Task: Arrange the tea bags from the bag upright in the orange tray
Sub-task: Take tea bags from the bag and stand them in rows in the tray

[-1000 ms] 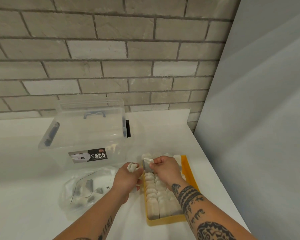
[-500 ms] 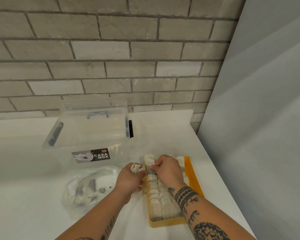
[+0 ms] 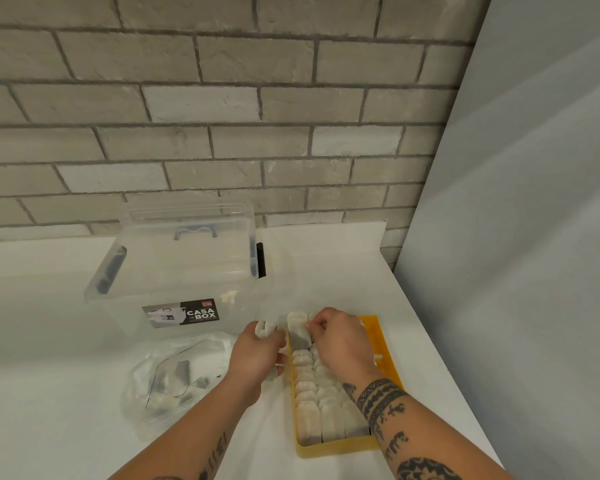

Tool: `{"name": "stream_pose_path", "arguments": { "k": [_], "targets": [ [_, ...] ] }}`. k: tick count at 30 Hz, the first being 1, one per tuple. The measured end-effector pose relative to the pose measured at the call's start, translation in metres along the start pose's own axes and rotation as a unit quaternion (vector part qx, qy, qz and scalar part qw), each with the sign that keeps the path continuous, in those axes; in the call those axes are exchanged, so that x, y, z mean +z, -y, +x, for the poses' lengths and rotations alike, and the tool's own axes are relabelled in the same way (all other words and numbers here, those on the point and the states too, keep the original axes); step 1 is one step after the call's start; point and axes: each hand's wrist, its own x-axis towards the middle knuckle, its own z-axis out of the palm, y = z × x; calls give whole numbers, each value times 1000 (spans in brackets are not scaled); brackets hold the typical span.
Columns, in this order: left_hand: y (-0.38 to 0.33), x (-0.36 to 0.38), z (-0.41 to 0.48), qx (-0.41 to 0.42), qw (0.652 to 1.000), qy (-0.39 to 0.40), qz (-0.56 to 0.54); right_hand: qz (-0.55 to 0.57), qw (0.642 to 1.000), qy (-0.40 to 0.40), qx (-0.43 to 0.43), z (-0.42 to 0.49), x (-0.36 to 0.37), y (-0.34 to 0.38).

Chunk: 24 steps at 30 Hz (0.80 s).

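The orange tray [image 3: 383, 358] lies on the white table and holds rows of white tea bags [image 3: 309, 389] standing upright. My right hand [image 3: 340, 341] hovers over the tray's far end and pinches one tea bag [image 3: 300, 336] above the left row. Just left of the tray, my left hand [image 3: 257, 355] grips a small bunch of tea bags [image 3: 264, 329]. A crumpled clear plastic bag [image 3: 174, 379] with a few tea bags inside lies to the left of my left forearm.
A clear lidded storage box [image 3: 174, 271] labelled CASA BOX stands behind the plastic bag, against the brick wall. A grey panel [image 3: 516, 271] runs along the table's right edge, close to the tray.
My right hand has lowered its tea bag toward the far end of the tray's left row. My left hand stays beside the tray with its bunch.
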Motion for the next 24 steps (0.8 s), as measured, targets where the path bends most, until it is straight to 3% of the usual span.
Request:
{"name": "stream_pose_path", "arguments": {
  "k": [5,9,11,16,20,24],
  "targets": [
    [-15,7,-4,-8,997,16,-72,138,989,-45,25,7,-38,-9],
    [-18,16,-9,0,997,27,-76,167,983,-58,42,16,-69,-39],
    [-19,23,-12,3,997,34,-73,150,988,-24,30,16,-79,-54],
    [-13,42,-17,9,998,39,-53,-1,985,169,-25,10,-79,-82],
    [-8,56,-19,13,998,50,-41,-84,984,145,-68,9,-67,-94],
    [-2,64,-19,19,998,52,-21,-93,985,118,-87,11,-67,-92]
  ]
}}
